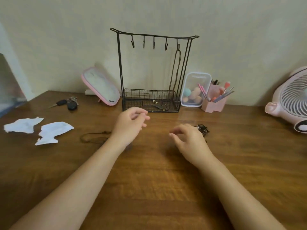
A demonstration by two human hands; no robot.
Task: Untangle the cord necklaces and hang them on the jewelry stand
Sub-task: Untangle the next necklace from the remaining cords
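A black wire jewelry stand stands against the wall, with a row of hooks on its top bar and a mesh basket at its base. One brown cord necklace hangs from the rightmost hook, its pendant down in the basket. A second dark cord necklace lies on the table, partly hidden behind my left wrist. My left hand hovers in front of the basket with loosely curled fingers, holding nothing. My right hand hovers to the right, fingers apart and empty. A dark tangled piece lies just behind my right hand.
Torn white paper and keys lie at the left. A pink-framed mirror leans left of the stand. A clear sponge box and pink brush holder stand right of it. A pink fan sits at far right.
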